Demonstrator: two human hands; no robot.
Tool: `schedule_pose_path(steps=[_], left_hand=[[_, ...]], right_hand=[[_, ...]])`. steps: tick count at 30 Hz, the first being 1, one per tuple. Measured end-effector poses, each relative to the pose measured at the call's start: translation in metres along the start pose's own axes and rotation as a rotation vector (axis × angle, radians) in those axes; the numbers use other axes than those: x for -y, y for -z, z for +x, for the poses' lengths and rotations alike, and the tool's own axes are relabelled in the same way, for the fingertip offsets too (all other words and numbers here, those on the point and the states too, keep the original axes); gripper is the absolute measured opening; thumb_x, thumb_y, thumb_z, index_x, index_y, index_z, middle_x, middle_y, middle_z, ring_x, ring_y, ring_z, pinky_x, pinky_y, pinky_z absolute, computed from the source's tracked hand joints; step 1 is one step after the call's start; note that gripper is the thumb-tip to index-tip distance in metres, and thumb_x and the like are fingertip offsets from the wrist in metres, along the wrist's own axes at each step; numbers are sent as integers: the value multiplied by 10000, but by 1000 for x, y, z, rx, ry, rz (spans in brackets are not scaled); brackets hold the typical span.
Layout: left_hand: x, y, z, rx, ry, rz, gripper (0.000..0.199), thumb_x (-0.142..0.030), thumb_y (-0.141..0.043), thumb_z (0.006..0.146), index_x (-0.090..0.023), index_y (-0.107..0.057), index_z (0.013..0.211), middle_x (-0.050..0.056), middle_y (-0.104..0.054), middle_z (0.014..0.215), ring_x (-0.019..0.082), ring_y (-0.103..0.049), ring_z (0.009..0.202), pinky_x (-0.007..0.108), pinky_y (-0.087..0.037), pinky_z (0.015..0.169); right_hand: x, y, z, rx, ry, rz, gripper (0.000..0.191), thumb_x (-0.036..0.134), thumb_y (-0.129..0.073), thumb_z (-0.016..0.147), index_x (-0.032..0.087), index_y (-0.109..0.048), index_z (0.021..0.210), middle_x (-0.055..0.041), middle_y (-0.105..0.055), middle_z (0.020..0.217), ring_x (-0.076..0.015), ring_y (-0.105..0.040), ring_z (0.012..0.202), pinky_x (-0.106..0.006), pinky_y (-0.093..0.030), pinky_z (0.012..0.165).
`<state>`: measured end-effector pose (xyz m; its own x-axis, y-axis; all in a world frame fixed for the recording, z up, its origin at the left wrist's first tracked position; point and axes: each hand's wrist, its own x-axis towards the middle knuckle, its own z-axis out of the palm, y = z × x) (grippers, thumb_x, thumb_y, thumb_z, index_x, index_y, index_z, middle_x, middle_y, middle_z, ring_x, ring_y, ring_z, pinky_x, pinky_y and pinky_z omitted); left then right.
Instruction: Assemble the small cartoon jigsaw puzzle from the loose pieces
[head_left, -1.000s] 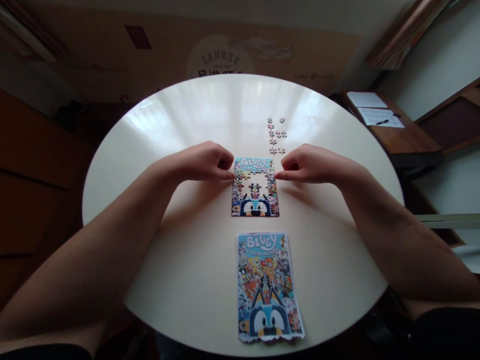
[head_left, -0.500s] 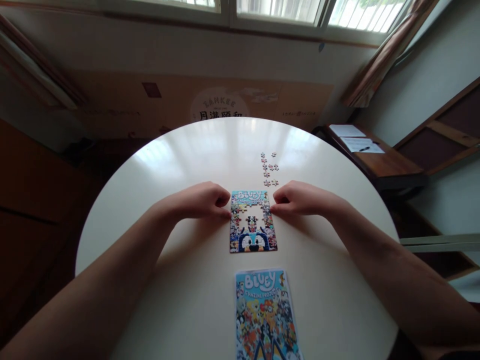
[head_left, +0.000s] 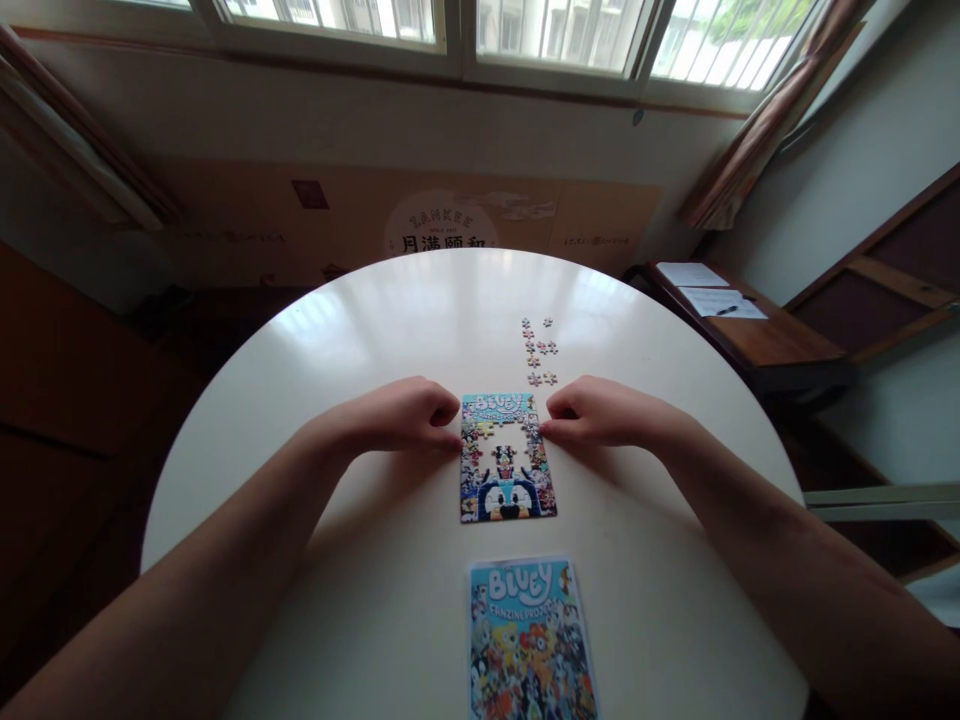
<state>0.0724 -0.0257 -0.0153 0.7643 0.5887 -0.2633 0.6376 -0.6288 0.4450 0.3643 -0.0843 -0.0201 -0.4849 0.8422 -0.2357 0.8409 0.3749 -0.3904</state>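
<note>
A partly assembled jigsaw puzzle [head_left: 510,497] lies flat on the white round table, with an open gap in its middle around a small joined cluster. My left hand [head_left: 417,412] is closed, its fingers curled and its thumb against the puzzle's left edge. At the opposite edge, my right hand [head_left: 592,411] is curled the same way with its thumb touching the side. Between them the two hands hold the puzzle by its sides. Several loose puzzle pieces [head_left: 533,362] lie beyond its top right corner.
Closer to me lies a printed picture sheet [head_left: 525,635] with the same title as the puzzle. The round table [head_left: 375,590] has its far edge near a wall below windows. On the right stands a wooden desk [head_left: 802,335] with papers [head_left: 720,302] and a pen.
The view has tilted slightly upward, so everything sits a little lower in the picture. Both hands keep their places at the puzzle's sides.
</note>
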Motion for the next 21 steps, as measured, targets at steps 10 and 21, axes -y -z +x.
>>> schedule_pose_path(steps=[10, 21], left_hand=[[23, -5, 10, -425, 79, -57, 483, -435, -591, 835, -214, -288, 531, -48, -239, 547, 116, -229, 544, 308, -251, 561], [60, -1, 14, -1101, 420, 4, 281, -380, -587, 838, -211, -480, 642, 29, -564, 754, 172, -504, 713, 329, -443, 749]], right_hand=[[-9, 1, -4, -499, 76, -86, 496, 409, -511, 933, 224, -257, 550, 27, -306, 552, -124, -260, 549, -339, -254, 575], [-63, -2, 4, -1255, -227, 97, 447, 384, -505, 946, 258, -284, 579, 34, -274, 584, -148, -316, 587, -342, -312, 608]])
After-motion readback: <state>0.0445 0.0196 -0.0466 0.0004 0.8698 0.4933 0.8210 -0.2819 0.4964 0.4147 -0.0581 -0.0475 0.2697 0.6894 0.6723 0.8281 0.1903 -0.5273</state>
